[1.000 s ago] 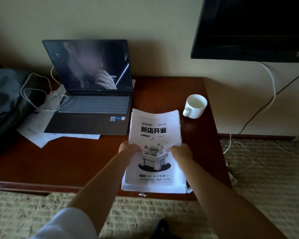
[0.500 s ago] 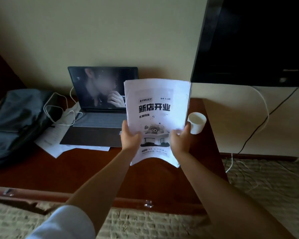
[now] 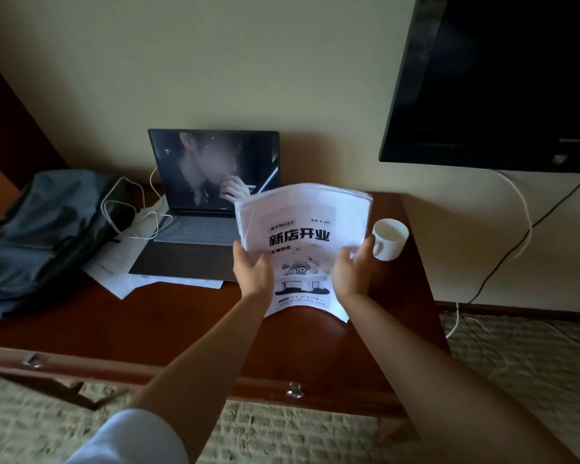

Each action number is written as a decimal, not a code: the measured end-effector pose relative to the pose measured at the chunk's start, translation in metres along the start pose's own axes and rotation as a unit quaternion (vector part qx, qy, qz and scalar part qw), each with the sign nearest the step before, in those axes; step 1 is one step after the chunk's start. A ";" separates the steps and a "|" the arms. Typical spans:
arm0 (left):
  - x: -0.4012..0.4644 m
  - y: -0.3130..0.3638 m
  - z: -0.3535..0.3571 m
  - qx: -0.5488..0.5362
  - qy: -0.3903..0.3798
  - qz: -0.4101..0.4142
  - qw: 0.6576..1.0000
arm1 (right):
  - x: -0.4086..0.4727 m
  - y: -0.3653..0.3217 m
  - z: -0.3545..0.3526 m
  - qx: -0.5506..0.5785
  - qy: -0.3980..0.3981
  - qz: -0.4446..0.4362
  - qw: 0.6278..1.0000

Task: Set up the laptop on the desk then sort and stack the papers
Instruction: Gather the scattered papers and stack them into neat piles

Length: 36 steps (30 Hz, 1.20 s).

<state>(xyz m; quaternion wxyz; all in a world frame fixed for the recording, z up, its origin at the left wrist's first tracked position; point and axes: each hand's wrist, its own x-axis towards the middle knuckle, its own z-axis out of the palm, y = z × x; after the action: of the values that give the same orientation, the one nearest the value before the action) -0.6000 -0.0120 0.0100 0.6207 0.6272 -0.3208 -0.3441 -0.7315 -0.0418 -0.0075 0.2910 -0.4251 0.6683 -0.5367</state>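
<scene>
A stack of white papers (image 3: 302,229) with a printed flyer on top stands nearly upright above the brown desk (image 3: 181,316), its top curling away from me. My left hand (image 3: 253,271) grips its left edge and my right hand (image 3: 352,269) grips its right edge. The open laptop (image 3: 211,195) sits at the back of the desk with its screen lit, left of the stack. More loose sheets (image 3: 114,266) lie under the laptop's left front corner.
A white mug (image 3: 389,237) stands just right of my right hand. A grey bag (image 3: 37,236) and white cables (image 3: 128,209) lie on the desk's left. A dark TV (image 3: 499,78) hangs on the wall at right, cables trailing to the floor.
The stack lay flat at the desk's front edge a second ago; both hands have lifted it upright. Its top has since curled backward, and the view has tilted up.
</scene>
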 end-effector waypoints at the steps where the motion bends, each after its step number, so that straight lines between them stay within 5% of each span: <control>1: 0.001 0.000 0.001 0.001 0.004 0.000 1.000 | 0.000 0.000 0.000 -0.006 -0.007 -0.001 1.000; 9: 0.005 -0.043 -0.008 0.053 -0.064 -0.120 0.989 | -0.011 0.026 -0.006 -0.054 -0.062 0.034 0.996; 12: 0.014 -0.050 0.003 0.159 -0.056 -0.126 0.978 | -0.002 0.029 -0.004 -0.108 -0.042 0.007 0.993; 18: 0.024 -0.074 0.014 0.246 -0.093 -0.173 0.949 | 0.023 0.065 -0.008 -0.209 -0.093 0.111 0.967; 27: 0.033 -0.115 0.025 0.383 -0.145 -0.152 0.900 | 0.027 0.117 -0.007 -0.308 -0.144 0.166 0.926; 36: 0.035 -0.117 0.022 0.517 -0.172 -0.100 0.833 | 0.019 0.111 -0.009 -0.426 -0.116 0.076 0.894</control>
<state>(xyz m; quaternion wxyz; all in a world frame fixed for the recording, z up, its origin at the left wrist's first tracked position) -0.6020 -0.0503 -0.1081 0.1032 0.8159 -0.4891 -0.2906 -0.7762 -0.0475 -0.1111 0.1976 -0.5155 0.8246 -0.1238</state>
